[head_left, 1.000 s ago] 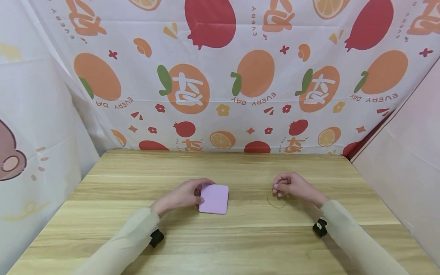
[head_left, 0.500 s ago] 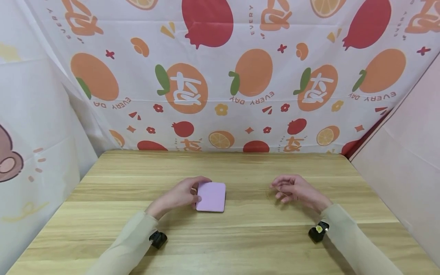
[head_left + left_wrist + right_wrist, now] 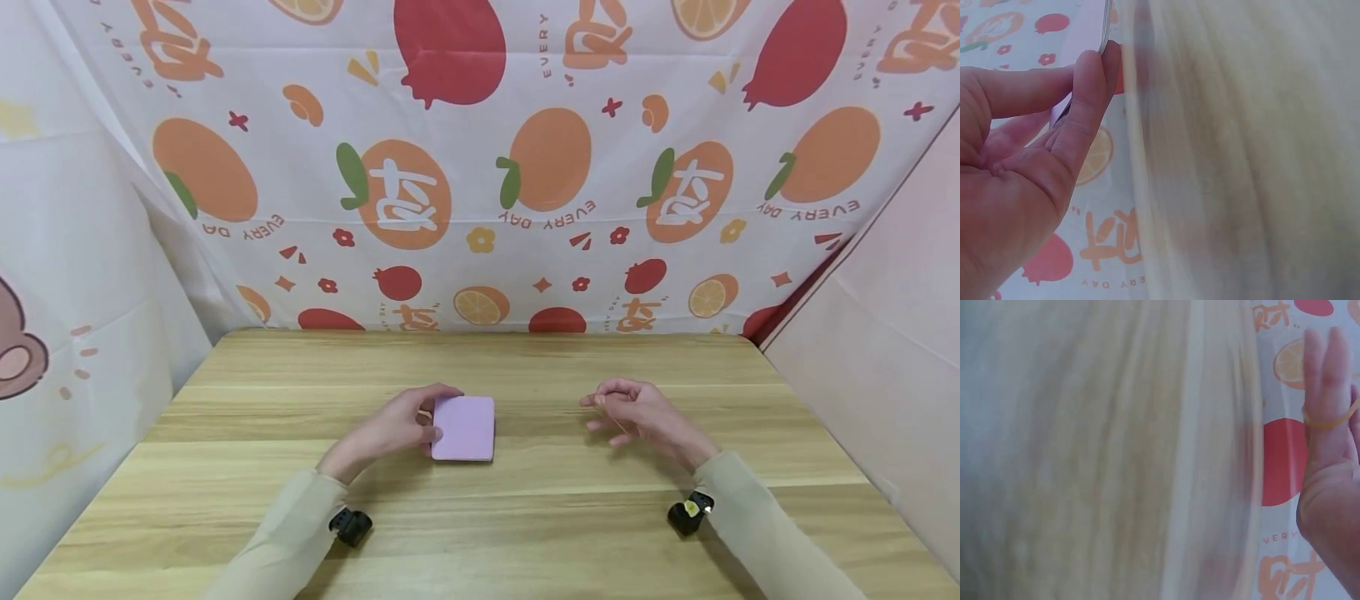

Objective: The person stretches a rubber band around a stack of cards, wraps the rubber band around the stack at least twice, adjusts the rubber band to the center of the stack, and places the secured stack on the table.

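In the head view my left hand (image 3: pixel 395 428) pinches the left side of a lilac square stack (image 3: pixel 463 428) with rounded corners, thumb on top. Its layered edge shows in the left wrist view, where the fingers (image 3: pixel 1079 119) support the stack (image 3: pixel 1088 31) from below; I cannot tell if the layers are cards or paper. My right hand (image 3: pixel 648 417) is over the table to the right, thumb and index finger close together. A thin yellow rubber band (image 3: pixel 1329 422) loops round two straightened fingers in the right wrist view and runs out past that frame's edge.
Both hands are above a wood-grain table (image 3: pixel 480 533). A fruit-print cloth (image 3: pixel 480 167) hangs behind its far edge, with pale cloths on both sides. Each wrist carries a small black camera, such as the left one (image 3: pixel 351 527).
The right hand's lower fingers have spread and straightened, and the rubber band that hung below the fingertips now stretches across them. The left hand keeps its grip on the lilac stack.
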The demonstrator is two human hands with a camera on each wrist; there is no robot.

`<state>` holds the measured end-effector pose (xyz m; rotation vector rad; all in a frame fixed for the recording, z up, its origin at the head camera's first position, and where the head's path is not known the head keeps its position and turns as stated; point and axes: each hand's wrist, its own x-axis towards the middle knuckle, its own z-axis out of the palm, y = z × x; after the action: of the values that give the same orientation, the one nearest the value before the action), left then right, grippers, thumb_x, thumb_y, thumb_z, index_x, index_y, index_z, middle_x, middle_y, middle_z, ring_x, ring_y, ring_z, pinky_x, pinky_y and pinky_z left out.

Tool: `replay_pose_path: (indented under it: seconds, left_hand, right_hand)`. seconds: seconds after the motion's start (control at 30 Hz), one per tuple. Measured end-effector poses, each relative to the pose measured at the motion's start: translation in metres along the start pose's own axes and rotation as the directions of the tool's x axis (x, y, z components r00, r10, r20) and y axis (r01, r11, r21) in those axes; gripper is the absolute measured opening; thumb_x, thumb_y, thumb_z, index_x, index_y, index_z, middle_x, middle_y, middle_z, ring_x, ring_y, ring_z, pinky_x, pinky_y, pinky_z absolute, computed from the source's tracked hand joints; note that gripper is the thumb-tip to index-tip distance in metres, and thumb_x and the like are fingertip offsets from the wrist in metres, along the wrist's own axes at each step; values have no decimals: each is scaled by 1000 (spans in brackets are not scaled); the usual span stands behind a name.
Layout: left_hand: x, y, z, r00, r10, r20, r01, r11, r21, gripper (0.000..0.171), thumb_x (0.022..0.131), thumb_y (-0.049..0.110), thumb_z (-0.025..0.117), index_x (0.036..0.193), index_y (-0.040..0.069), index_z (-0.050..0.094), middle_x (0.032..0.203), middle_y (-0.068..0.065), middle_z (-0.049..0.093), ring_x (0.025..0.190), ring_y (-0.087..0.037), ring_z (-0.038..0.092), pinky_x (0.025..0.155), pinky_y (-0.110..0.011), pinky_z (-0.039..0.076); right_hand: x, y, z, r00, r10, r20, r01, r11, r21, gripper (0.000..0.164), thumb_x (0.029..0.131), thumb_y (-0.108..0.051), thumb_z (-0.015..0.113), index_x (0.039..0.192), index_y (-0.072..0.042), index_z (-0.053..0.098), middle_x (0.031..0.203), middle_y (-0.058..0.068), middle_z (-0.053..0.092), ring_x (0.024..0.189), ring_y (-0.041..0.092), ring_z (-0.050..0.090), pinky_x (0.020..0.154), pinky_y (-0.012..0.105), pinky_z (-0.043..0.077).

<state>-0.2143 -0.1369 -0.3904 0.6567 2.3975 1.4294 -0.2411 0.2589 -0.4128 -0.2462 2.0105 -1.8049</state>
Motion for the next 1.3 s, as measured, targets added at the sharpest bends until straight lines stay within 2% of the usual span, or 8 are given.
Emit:
replay_pose_path:
  seconds: [0.17,0.33,0.57,0.83,1.0,1.13,1.3]
  left_hand:
    - [0,0,1,999,-34,-29,33,999,-22,54,83,-15,56,134,0,53,118,-19,54,92,-29,55,61,-37,54]
    - [2,-1,1,998,-47,-43,43,996,-72,56,82,-14,54,136,1,52,119,-20,53,89,-29,55,59,-37,52]
    - [3,3,3,997,-46,-59,40,994,-99,56,82,-12,56,136,0,51,117,-19,54,89,-29,56,60,-38,54]
    - [5,7,6,996,-36,-77,28,994,-101,57,80,-12,57,136,0,52,114,-20,55,87,-28,56,59,-37,54]
    - [9,10,9,997,-38,-69,29,990,-135,57,81,-11,57,136,-1,51,114,-20,54,86,-27,57,59,-36,54]
    - [11,13,12,998,-27,-61,17,988,-153,57,81,-12,57,137,-2,50,113,-21,54,84,-27,57,60,-38,55]
    - [13,15,15,997,-33,-73,21,987,-161,57,82,-12,57,137,1,52,113,-20,53,84,-26,57,61,-39,55]
  right_hand:
    - [-4,-2,10,998,-55,-33,55,998,4,43,95,-28,67,119,6,57,133,21,57,111,35,63,78,48,56]
    - [-7,-7,27,986,-146,-84,142,989,-50,40,94,-25,68,124,1,61,131,24,57,109,39,62,74,50,56]
    - [-8,-19,50,961,-254,-107,250,967,-51,39,94,-22,68,129,-6,60,137,22,53,109,42,62,69,52,56]
    - [-3,-26,69,951,-285,-117,280,958,-57,40,91,-20,72,129,-14,61,135,8,55,110,40,62,68,53,56]
    - [1,-30,79,951,-290,-107,285,957,-57,39,91,-15,72,128,-13,61,135,8,55,109,41,62,68,52,57]
    - [6,-31,86,956,-281,-89,273,957,-94,38,91,-12,71,128,-13,61,136,8,54,110,41,61,69,51,57]
    - [12,-32,95,962,-262,-83,251,960,-122,40,92,-10,70,130,-15,61,136,8,54,110,42,60,72,52,56]
